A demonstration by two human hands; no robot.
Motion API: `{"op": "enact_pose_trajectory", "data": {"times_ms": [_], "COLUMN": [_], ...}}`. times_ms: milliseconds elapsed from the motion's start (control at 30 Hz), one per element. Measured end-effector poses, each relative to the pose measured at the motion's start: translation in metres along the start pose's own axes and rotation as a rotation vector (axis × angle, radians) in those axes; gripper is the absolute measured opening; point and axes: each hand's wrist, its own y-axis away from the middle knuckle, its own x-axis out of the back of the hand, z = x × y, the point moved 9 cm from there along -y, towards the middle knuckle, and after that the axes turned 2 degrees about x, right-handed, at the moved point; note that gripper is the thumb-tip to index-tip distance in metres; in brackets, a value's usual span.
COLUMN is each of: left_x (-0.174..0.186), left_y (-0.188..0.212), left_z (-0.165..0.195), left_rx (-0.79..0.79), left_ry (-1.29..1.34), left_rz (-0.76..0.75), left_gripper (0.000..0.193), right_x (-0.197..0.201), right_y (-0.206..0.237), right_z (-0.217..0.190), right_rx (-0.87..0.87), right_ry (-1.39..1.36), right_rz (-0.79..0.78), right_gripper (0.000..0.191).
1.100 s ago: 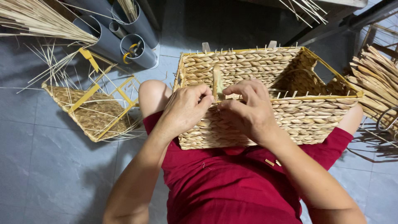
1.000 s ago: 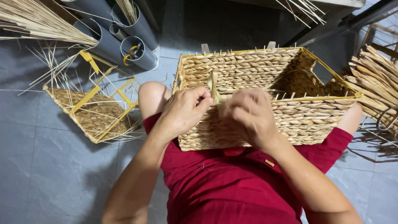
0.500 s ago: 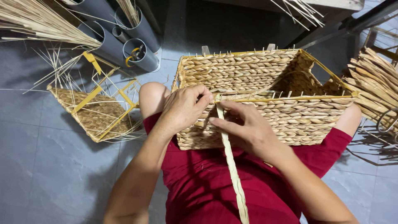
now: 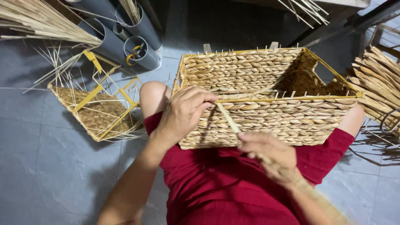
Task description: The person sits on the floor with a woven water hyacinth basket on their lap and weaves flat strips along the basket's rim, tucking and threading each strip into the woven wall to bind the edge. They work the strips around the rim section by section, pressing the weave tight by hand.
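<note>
Left hand (image 4: 183,113) pressed on woven basket (image 4: 266,100) rim, fingers curled; right hand (image 4: 268,156) just below, grip pinching straw strand (image 4: 228,118).

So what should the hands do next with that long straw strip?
Probably keep pulling the strip snug with the right hand. It runs slanted from the basket's rim, where the left hand pins it, down to the right hand, so it seems threaded but not yet tight.

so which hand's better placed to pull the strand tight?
Probably right: the right hand grips the strand running down from the basket rim; the left hand pins it at the rim.
</note>
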Motion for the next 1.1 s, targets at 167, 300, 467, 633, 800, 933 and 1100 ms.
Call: {"op": "enact_pose_trajectory", "data": {"times_ms": [167,300,467,633,800,933,1100], "left_x": [-0.004,-0.009,-0.014,-0.011,-0.013,-0.016,-0.015], "left_y": [0.003,-0.004,-0.011,-0.017,-0.022,-0.028,-0.025], "left_z": [0.004,0.006,-0.005,0.000,-0.008,-0.016,-0.019], "left_rx": [0.060,0.019,0.132,0.125,0.130,0.158,0.238], "left_ry": [-0.052,-0.058,-0.137,-0.153,-0.108,-0.106,-0.224], "left_rz": [0.025,-0.029,-0.078,0.012,-0.078,-0.111,0.006], "left_gripper": [0.018,0.018,0.013,0.015,0.013,0.015,0.015], "right_x": [-0.004,0.003,0.031,0.032,0.047,0.076,0.047], "right_y": [-0.025,-0.078,-0.187,-0.244,-0.237,-0.222,-0.193], "right_z": [-0.041,-0.053,0.019,0.077,0.050,0.082,0.142], "right_rx": [0.171,0.232,-0.053,-0.202,0.303,0.043,-0.596], "right_ry": [0.104,0.102,-0.034,-0.221,0.652,0.567,-0.398], "right_rz": [-0.017,-0.015,0.192,0.173,-0.128,0.008,0.009], "right_gripper": [0.017,0.019,0.009,0.045,0.018,0.015,0.029]}}
